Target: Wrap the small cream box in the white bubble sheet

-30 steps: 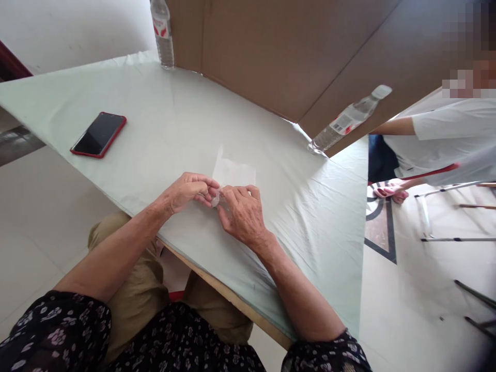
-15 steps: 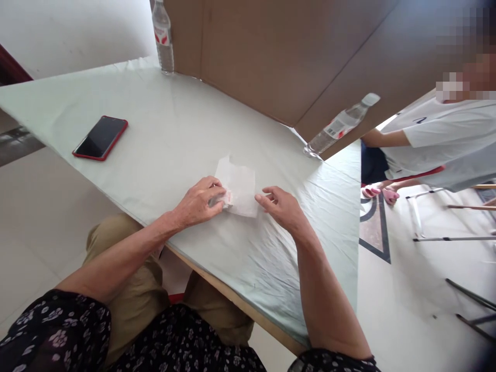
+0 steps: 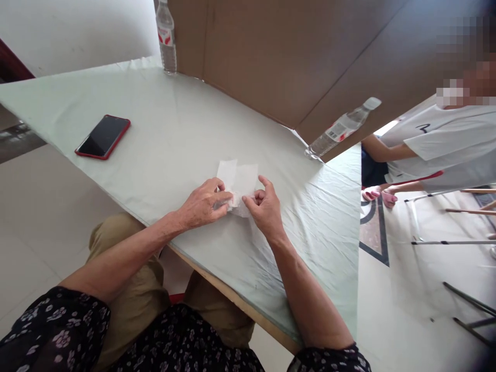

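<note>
A thin white paper sheet [image 3: 247,178] with creases lies on the cloth-covered table in front of me. My left hand [image 3: 207,204] is closed around a small whitish packet [image 3: 233,200] at the sheet's near left side. What the packet is I cannot make out, as fingers cover part of it. My right hand [image 3: 265,206] is over the right part of the sheet, its thumb tip close to the packet. Its index finger is stretched out past the sheet's right edge and the other fingers are bent, with nothing visible gripped.
A phone in a red case [image 3: 103,137] lies at the left of the table [image 3: 163,129]. Two water bottles [image 3: 167,44] stand against a large brown cardboard panel [image 3: 263,57], the right bottle [image 3: 344,126] appearing tilted. A person in a white shirt [image 3: 434,134] sits at the right.
My right hand has moved left, from beside the sheet to over it, with its thumb nearing the packet. The sheet's upper left part has shifted and lies differently. My left hand keeps its hold.
</note>
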{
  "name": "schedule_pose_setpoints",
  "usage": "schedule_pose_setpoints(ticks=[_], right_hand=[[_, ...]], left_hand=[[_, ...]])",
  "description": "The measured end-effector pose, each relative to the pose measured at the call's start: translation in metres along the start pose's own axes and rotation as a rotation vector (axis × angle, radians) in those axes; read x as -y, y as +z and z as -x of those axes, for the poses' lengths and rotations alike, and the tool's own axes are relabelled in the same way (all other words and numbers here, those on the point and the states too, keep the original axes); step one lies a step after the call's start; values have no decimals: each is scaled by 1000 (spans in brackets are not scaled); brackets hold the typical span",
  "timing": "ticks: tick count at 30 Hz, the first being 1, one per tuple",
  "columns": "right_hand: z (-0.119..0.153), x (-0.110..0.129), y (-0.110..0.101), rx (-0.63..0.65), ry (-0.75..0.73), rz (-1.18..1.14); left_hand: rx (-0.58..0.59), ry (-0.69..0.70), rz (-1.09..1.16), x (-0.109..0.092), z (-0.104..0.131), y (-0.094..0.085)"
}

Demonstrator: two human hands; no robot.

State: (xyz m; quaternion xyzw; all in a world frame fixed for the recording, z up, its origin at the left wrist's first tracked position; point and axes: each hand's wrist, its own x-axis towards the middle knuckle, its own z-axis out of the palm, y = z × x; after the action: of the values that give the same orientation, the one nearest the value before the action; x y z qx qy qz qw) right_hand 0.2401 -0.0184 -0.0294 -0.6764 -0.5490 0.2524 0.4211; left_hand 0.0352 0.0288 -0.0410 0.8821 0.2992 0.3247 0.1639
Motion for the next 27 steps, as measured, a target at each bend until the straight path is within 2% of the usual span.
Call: schedule_pose_setpoints(ticks=[7, 11, 13, 17, 20, 22, 24, 27], right_hand=[[2, 23, 15, 67, 29, -113], [6, 28, 16, 132, 9, -70], [11, 29, 14, 181, -63, 7], [23, 31, 10, 235, -317, 301], [27, 32, 8, 240, -422, 443], [24, 32, 5, 274, -412, 403], [16, 28, 0, 313, -346, 249], [-5, 20, -7, 232, -146, -32]], left_hand=[[49, -27, 52, 0, -3, 1], [29, -87, 167, 2, -3, 3], [7, -154, 234, 2, -4, 3], [11, -346, 382, -3, -5, 0], [-27, -414, 380, -9, -7, 2], [-77, -381, 291, -13, -7, 7], [-100, -331, 210, -16, -6, 11], [-93, -301, 174, -17, -5, 15]])
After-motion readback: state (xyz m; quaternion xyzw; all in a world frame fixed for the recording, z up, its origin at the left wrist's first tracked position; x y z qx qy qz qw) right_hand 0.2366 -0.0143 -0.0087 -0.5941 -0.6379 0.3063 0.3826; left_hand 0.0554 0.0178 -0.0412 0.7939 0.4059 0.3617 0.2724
